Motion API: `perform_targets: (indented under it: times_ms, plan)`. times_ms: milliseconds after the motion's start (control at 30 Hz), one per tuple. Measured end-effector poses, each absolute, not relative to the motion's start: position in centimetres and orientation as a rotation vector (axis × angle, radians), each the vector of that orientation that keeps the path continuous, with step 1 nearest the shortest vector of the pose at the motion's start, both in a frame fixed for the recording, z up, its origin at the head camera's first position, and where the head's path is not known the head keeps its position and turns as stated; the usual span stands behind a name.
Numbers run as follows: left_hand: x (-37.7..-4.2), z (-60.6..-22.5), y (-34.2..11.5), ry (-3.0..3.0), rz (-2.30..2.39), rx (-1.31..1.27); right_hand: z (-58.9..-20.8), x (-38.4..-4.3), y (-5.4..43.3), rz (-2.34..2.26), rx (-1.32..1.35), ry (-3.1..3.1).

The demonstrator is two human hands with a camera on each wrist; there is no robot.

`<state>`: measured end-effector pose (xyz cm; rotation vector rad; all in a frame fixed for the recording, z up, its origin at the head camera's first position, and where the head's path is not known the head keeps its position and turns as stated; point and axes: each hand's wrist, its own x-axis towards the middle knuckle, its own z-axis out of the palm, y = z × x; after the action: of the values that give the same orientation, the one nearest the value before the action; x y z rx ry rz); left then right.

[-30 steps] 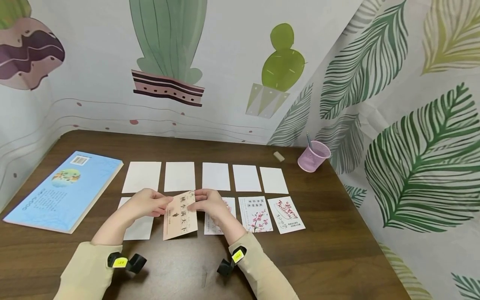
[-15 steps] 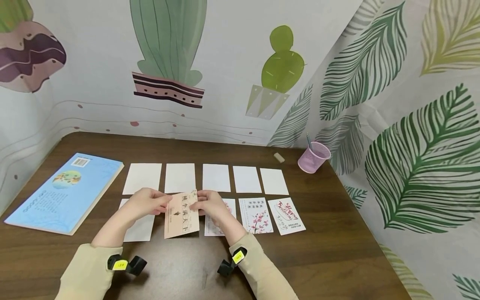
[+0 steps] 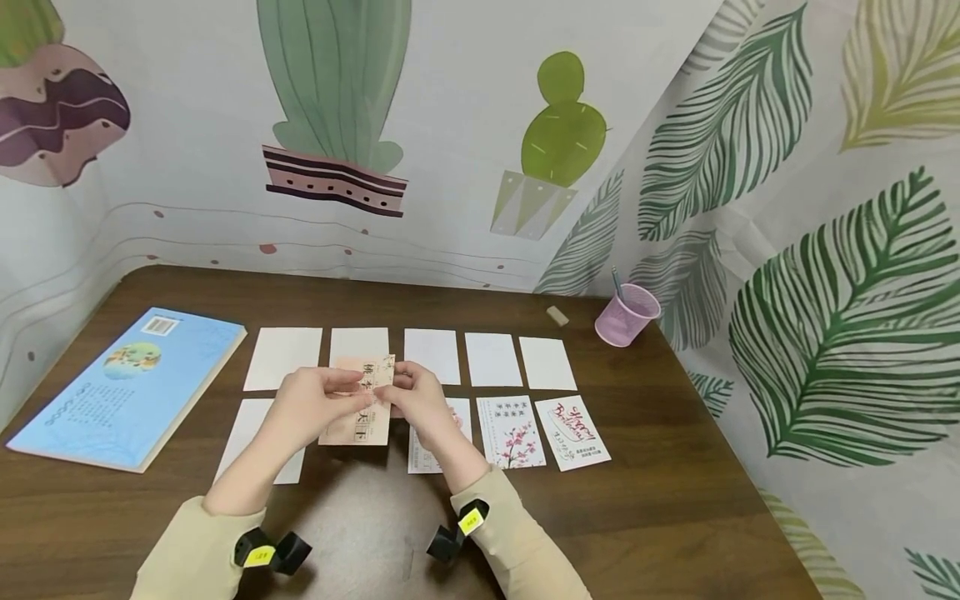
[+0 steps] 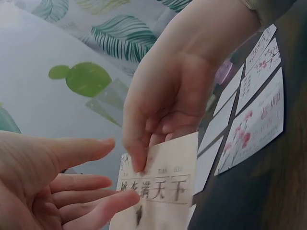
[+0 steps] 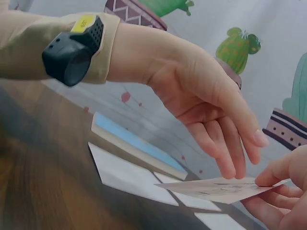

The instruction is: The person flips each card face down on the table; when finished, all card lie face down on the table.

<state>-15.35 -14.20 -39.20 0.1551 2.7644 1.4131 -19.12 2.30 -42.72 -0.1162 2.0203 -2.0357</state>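
A peach-coloured greeting card (image 3: 354, 432) with dark Chinese characters is up off the table in front of me. My right hand (image 3: 423, 410) pinches its right side, thumb on the printed face and fingers behind. Over the card's left part reaches my left hand (image 3: 309, 410), which covers some of the print. In the right wrist view the left hand's fingers (image 5: 230, 153) are loosely bent just above the card's surface, not wrapped round it. The left wrist view shows that thumb and fingers spread apart beside the card.
Blank white cards (image 3: 427, 357) form a back row. In the front row are a blank card (image 3: 251, 437), a partly hidden flowered card (image 3: 423, 458), a blossom card (image 3: 512, 429) and a birthday card (image 3: 573, 432). A blue book (image 3: 127, 387), eraser (image 3: 557, 316) and pink pen cup (image 3: 627, 315) lie around them.
My left hand has let go of the card's left edge and moved right over its face. The card has risen slightly away from me, still in my right hand.
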Motion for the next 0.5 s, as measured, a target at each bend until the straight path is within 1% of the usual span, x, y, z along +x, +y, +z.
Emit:
perform_targets:
  times_ms: [233, 500]
  plan:
    - [-14.8, -38.3, -13.8, 2.811, 1.412, 0.124, -41.9, -18.7, 1.5, -2.095, -0.138, 1.970]
    - [-14.7, -38.4, -13.8, 2.919, 1.393, 0.153, -41.0, -18.0, 1.1, -2.133, -0.160, 1.880]
